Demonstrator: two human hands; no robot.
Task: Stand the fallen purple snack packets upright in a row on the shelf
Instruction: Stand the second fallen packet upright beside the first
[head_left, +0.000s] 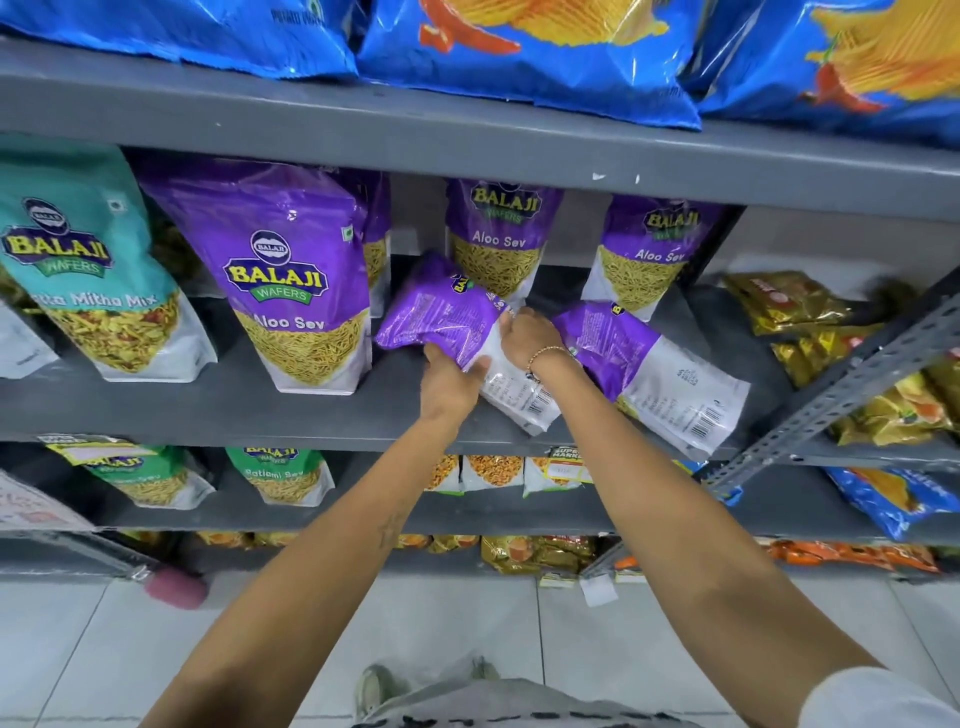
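A fallen purple snack packet (441, 317) lies tilted, back side up, on the grey shelf (208, 410). My left hand (449, 384) grips its lower edge from below, and my right hand (527, 335) holds its right side. A second fallen purple packet (654, 374) lies flat just right of my right wrist. Three purple Aloo Sev packets stand upright: a large one (291, 275) at the front left, one (498, 234) at the back middle and one (649, 249) at the back right. Another purple packet is partly hidden behind the large one.
A teal Mitha Mix packet (83, 265) stands left of the purple ones. Gold packets (810, 322) pile up at the right beyond a slanted perforated metal strut (852, 384). Blue chip bags (530, 57) hang over the shelf above. Green packets (280, 473) stand on the shelf below.
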